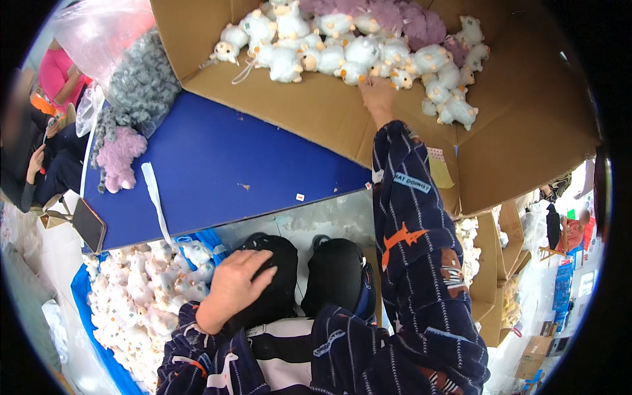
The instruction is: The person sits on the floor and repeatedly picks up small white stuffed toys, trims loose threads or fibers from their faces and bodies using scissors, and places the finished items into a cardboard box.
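white plush lambs (368,56) lie heaped in the open cardboard box (526,125) at the far edge of the blue table (217,164), with a few purple plush toys (408,20) behind them. the right hand (376,93) reaches into the box at the near edge of that heap, its fingertips touching the lambs; whether it has closed on one i cannot tell, since the fingers are half hidden among the toys. the left hand (234,286) rests flat and open on the person's left knee (273,283), holding nothing, just beside a blue bag (99,342) full of more white plush toys (141,296). the two hands are well apart. on the table's left side lie a purple plush toy (118,158), a grey plush bundle (141,82) and a white strip (155,197); a phone (89,224) sits at the table's left corner. another person in a pink top (56,72) sits at far left.
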`<state>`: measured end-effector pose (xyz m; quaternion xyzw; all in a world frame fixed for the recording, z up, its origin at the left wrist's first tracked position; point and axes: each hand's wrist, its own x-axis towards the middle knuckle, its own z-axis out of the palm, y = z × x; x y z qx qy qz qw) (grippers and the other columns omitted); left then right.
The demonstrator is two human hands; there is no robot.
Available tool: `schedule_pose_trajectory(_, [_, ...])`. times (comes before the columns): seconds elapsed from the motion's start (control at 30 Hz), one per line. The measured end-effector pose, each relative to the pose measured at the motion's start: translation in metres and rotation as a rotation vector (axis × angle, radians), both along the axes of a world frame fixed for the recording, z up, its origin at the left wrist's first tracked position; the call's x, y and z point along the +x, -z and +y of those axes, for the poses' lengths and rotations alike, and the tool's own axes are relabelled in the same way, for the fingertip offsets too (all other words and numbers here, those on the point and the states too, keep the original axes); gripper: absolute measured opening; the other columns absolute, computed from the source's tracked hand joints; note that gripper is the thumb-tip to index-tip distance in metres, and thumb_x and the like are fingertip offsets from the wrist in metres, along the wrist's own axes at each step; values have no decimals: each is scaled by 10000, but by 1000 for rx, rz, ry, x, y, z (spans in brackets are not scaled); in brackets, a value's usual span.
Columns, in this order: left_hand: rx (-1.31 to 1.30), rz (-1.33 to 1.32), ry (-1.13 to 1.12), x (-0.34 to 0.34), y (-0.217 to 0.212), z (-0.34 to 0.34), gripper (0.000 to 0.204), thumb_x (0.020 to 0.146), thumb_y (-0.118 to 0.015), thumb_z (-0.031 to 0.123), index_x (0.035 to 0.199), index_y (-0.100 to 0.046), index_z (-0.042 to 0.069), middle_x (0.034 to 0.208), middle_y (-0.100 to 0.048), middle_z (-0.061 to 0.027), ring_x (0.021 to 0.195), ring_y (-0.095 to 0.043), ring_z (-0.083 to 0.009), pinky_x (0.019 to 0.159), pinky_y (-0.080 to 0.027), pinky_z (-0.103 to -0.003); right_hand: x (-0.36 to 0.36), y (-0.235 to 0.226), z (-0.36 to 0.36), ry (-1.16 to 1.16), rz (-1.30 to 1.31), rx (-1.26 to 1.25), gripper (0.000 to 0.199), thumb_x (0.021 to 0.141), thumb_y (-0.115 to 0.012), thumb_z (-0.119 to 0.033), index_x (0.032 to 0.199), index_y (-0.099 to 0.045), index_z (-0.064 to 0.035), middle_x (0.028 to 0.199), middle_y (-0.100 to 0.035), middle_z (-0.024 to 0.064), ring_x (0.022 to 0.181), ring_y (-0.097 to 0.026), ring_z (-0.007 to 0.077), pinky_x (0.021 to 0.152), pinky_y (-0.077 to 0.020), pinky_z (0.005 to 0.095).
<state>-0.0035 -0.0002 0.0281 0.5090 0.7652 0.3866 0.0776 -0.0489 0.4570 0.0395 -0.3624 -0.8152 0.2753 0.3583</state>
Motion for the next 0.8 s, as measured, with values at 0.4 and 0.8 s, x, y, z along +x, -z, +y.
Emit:
schedule_pose_trajectory(0.4, [400,-168,-43,11,-6,7,545,726,-705,147,1204,-483,7,1180,-504,-174,1005,-535,-281,806,-468,-331,170,-48,-249,-649,88,-857,97,822,-609,-124,810,-576,-33,630,-539,-19,464,-431,21,419,-336,174])
schedule_pose_trajectory(0.8, [388,-267,0,35,17,-13,123,774,-620,23,889,-614,-20,849,-605,-122,726,-571,-220,641,-463,-275,208,14,-321,-602,213,-1147,158,834,-624,-103,927,-544,-3,698,-542,-3,519,-443,26,439,-354,169])
